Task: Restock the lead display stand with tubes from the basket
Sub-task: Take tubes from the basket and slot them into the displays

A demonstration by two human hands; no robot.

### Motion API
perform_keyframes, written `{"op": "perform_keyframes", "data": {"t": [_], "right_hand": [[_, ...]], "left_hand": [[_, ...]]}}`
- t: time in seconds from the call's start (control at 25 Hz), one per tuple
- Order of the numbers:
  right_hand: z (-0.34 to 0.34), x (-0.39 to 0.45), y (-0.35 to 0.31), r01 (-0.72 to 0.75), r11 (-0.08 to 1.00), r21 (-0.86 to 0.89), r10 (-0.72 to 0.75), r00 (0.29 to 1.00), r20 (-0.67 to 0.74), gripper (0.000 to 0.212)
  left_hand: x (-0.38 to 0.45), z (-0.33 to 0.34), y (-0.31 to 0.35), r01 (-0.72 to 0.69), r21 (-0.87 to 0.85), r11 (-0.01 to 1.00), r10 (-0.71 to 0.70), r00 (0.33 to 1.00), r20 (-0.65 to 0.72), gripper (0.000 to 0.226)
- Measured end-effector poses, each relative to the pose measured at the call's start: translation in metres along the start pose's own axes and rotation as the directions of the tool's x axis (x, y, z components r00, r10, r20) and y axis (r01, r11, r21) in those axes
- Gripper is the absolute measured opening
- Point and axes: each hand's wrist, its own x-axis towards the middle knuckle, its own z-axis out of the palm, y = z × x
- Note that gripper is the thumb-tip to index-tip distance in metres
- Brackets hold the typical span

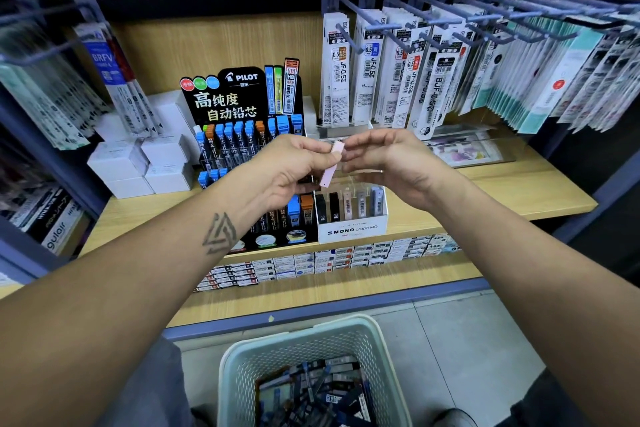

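Pink tube held over white stand

Hands raised together before shelf (502, 184), above stands. Left hand (291, 170) pinching pink tube (331, 163) near its top end, between thumb and curled fingers. Tube tilted, top leaning right, lower end hanging just above white stand (351, 230). Right hand (384, 165) beside tube, fingers loosely curled; fingertips at tube's upper right edge, though actual grip hard to tell. Triangle tattoo on left forearm.

White stand marked MONO graph MG, sitting on shelf's front edge. Five tubes upright in its slots: two black, one pink, one grey, one blue-grey. Touching its left side, black stand (242, 104) marked PILOT, with tiers of blue-capped and orange-capped tubes; partly hidden behind left hand and wrist.

Basket (298, 340) on floor below, pale green with perforated walls, between person's knees. Inside, loose heap of dark and blue tubes, lying every way.

White boxes (145, 163) stacked left of black stand. Refill packs (408, 80) hanging on hooks above right part of shelf, more at far left. Rows of small boxes (311, 263) on lower shelf under stands. Clear trays behind right hand, contents blurred.
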Motion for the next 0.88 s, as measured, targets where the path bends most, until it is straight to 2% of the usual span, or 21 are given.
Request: {"op": "perform_keyframes", "data": {"t": [0.08, 0.2, 0.28, 0.4, 0.48, 0.64, 0.76, 0.88], "right_hand": [[0.001, -0.003, 0.002, -0.051, 0.998, -0.019, 0.053, 0.995, 0.089, 0.039], [0.002, -0.004, 0.003, -0.092, 0.995, -0.029, 0.096, 0.985, 0.147, 0.046], [-0.001, -0.004, 0.002, -0.098, 0.995, 0.017, 0.095, 0.988, 0.118, 0.043], [-0.008, -0.006, 0.001, -0.097, 0.985, 0.141, 0.090, 0.995, 0.053, 0.018], [-0.011, -0.005, 0.002, -0.064, 0.985, 0.161, 0.065, 0.998, -0.001, 0.016], [-0.008, -0.004, 0.001, -0.028, 0.993, 0.115, 0.035, 0.998, -0.052, 0.026], [-0.009, -0.003, 0.001, -0.059, 0.991, 0.122, 0.071, 0.992, -0.103, 0.019], [-0.011, -0.004, 0.001, -0.057, 0.998, -0.038, 0.050, 0.987, -0.153, 0.016]], "left_hand": [[-0.001, 0.002, 0.002, -0.021, -0.064, 0.998, 0.020, 1.000, -0.021, 0.036], [-0.003, 0.003, 0.003, -0.064, -0.172, 0.983, 0.066, 0.998, 0.002, 0.026], [-0.003, 0.004, 0.003, -0.095, -0.198, 0.976, 0.096, 0.995, -0.007, 0.026], [-0.006, 0.003, 0.004, -0.124, -0.198, 0.972, 0.126, 0.992, -0.007, 0.027], [-0.010, 0.003, 0.005, -0.095, -0.194, 0.976, 0.105, 0.994, 0.039, 0.020], [-0.012, 0.002, 0.004, -0.100, -0.041, 0.994, 0.100, 0.995, 0.015, 0.020], [-0.010, 0.005, 0.000, -0.172, 0.122, 0.977, 0.176, 0.984, -0.022, 0.027], [-0.008, 0.008, -0.005, -0.199, 0.243, 0.949, 0.211, 0.977, -0.023, 0.029]]}}
